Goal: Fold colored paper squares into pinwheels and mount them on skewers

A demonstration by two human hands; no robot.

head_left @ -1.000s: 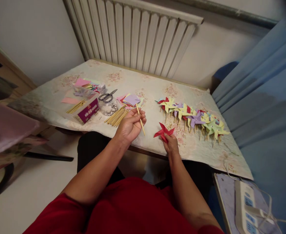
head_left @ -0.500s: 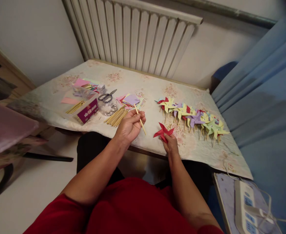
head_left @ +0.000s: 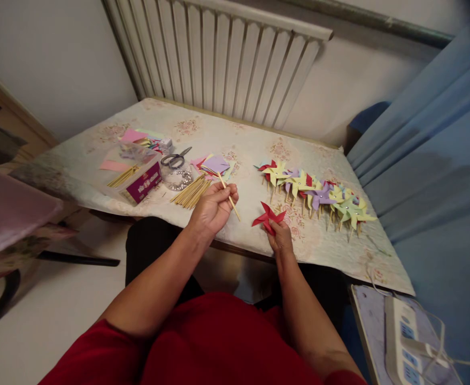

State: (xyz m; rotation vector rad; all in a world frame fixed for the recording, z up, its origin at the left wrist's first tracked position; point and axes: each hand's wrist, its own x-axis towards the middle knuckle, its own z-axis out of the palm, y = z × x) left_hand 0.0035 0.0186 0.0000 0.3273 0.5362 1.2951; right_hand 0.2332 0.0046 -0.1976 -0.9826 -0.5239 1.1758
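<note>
My left hand (head_left: 215, 207) is closed on a thin wooden stick (head_left: 235, 206), pinched between thumb and fingers and slanting down to the right. My right hand (head_left: 282, 235) grips a red paper pinwheel (head_left: 267, 216) from below, near the table's front edge. The stick and the pinwheel are apart. Left of my left hand lies a bundle of wooden sticks (head_left: 190, 192). Behind it are coloured paper squares (head_left: 217, 164) and a clear round container of small silvery pins (head_left: 179, 181). To the right, several finished pinwheels (head_left: 320, 197) on sticks lie in a row.
Dark-handled scissors (head_left: 176, 158) lie beside the pin container. A purple and white box (head_left: 143, 184) with sticks in it stands on the left. The flowered tablecloth (head_left: 254, 144) reaches back to a radiator (head_left: 218, 59). A power strip (head_left: 403, 342) is at the lower right.
The stick in my left hand has tilted very slightly, its upper end shifting left. My right hand and the red pinwheel have hardly moved.
</note>
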